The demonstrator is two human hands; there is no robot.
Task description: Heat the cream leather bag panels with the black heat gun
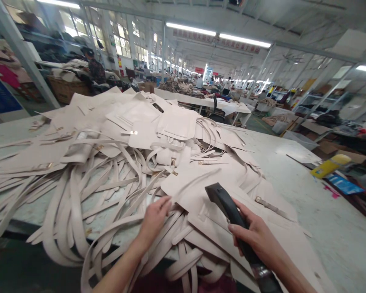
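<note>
My right hand [251,230] is wrapped round a black handheld tool [228,205] with a wide flat nozzle, which points up and left over the pale pieces. Near the table's front edge, my left hand [155,217] has its fingers bent together at the edge of a pale beige panel [183,183]; whether they pinch it cannot be made out. A big heap of beige panels [146,130] with small metal buckles covers much of the table. Long beige straps [76,207] curl out of the heap and hang over the front edge.
The pale table [293,179] extends to the right, where a yellow cylinder [331,166] and a blue packet [344,184] lie. Behind it are another white table [222,104] and boxes. A person [96,69] in a dark cap is at the back left.
</note>
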